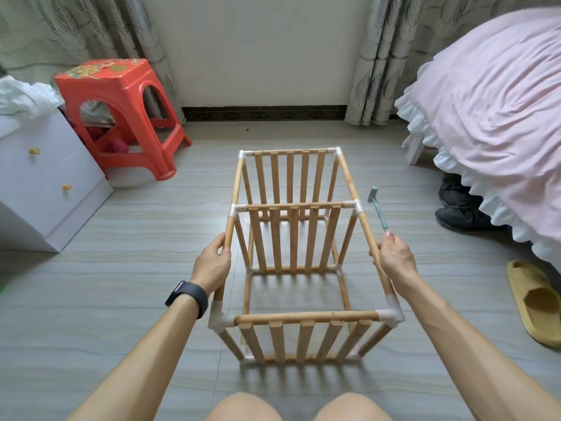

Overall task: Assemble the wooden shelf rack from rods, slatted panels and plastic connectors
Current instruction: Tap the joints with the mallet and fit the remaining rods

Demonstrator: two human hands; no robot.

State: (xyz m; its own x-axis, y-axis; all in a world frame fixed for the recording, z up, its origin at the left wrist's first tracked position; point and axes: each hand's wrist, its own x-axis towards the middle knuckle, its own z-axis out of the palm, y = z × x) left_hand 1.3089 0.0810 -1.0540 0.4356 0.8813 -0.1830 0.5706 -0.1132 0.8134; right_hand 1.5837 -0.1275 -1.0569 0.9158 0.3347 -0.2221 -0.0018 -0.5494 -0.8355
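grey plank floor (136,226) | red stool (121,117) | white drawers (45,183) | pink bed (491,117)

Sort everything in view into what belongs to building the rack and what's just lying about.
For the job: rack, with the left hand gripping a top rod; white connectors; hammer, held in the right hand.
Lying about: red stool; drawer unit; bed; slipper; dark shoes.

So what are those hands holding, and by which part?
The left hand grips the rack's left top rod. The right hand holds the right top rod plus a small green hammer by its handle end.
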